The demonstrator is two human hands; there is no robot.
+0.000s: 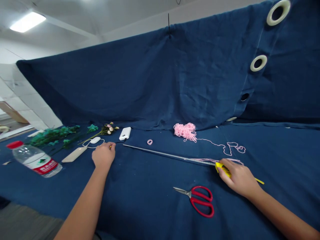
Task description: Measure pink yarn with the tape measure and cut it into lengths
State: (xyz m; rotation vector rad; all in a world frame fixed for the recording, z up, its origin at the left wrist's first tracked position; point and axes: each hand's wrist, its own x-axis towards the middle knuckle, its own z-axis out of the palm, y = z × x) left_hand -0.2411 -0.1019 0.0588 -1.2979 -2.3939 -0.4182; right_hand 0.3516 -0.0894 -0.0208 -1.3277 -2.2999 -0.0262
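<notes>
My right hand [238, 176] is closed around a yellow tape measure [223, 169] at the right. Its metal blade [160, 153] stretches left across the cloth, and its tip lies a little right of my left hand. Strands of pink yarn [212, 160] run beside the blade near the case. My left hand [103, 155] is closed, with a small yellow bit showing at its fingertips; what it is I cannot make out. Red-handled scissors [201, 200] lie below the blade. A tangled heap of pink yarn [185, 131] sits above it, a loose tail trailing right.
A small pink ring [149, 142] and a white device [125, 133] lie behind the blade. To the left are a white power bank [74, 154] with a cable, a red-capped bottle [41, 162] and artificial flowers [57, 134]. A blue curtain [125, 80] hangs behind.
</notes>
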